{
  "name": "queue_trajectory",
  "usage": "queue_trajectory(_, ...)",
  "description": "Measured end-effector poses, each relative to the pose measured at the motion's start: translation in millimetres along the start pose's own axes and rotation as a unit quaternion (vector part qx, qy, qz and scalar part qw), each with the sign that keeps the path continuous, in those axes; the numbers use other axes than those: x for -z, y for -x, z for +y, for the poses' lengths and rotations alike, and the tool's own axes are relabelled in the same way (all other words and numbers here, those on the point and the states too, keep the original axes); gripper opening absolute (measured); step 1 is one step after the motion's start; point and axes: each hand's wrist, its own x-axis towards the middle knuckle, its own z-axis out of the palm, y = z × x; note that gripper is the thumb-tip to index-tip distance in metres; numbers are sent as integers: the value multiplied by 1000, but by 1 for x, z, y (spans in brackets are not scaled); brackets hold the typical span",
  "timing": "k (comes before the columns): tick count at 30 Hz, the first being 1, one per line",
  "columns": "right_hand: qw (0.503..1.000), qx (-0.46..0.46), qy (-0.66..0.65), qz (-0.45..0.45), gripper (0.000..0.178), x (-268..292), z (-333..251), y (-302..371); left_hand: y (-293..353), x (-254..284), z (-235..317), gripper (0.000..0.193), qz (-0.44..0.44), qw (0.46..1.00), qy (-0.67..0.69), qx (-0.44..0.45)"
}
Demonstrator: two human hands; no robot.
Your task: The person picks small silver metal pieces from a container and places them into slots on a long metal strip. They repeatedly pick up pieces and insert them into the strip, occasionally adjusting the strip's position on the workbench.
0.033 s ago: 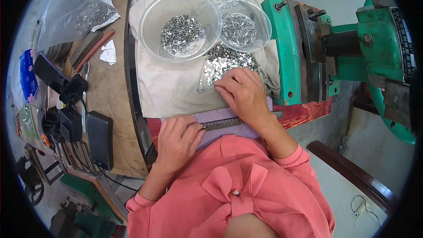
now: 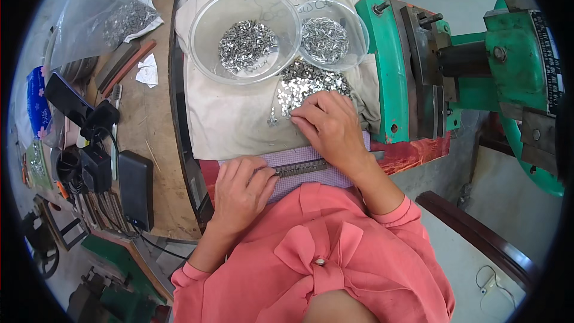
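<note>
My left hand [image 2: 242, 191] has its fingers curled over the left end of a dark, toothed metal strip [image 2: 302, 168]. This strip lies on a purple checked cloth [image 2: 287, 157] close to my body. Farther up, my right hand [image 2: 332, 125] hovers at the near edge of a heap of small shiny metal pieces [image 2: 299, 87], thumb and forefinger pinched together. Whatever is between those fingertips is too small to make out. A few loose metal pieces [image 2: 273, 116] lie on the pale cloth [image 2: 230, 119] left of my right fingertips.
Behind the heap stand a large clear tub [image 2: 200, 54] and a smaller clear tub [image 2: 362, 42], both holding small metal parts. A green machine [image 2: 382, 78] borders the right. On the left, a wooden table [image 2: 167, 161] carries a black box [image 2: 136, 188], cables and a plastic bag [image 2: 89, 18].
</note>
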Motion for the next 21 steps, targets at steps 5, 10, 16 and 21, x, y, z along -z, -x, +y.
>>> queue_trajectory(5,1000,1,28,-14,13,-1,-1,-6,1,-3,1,24,-10,1000,-17,-6)
queue_trajectory(10,999,-28,34,-14,12,1,-5,-5,-3,-2,1,22,-19,999,-36,-21)
queue_trajectory(16,1000,-19,12,3,13,1,-4,-4,-4,-2,1,21,-26,998,-41,-33)
queue_trajectory(21,999,-26,-31,9,15,21,-1,7,-5,0,1,22,-24,999,-36,-24)
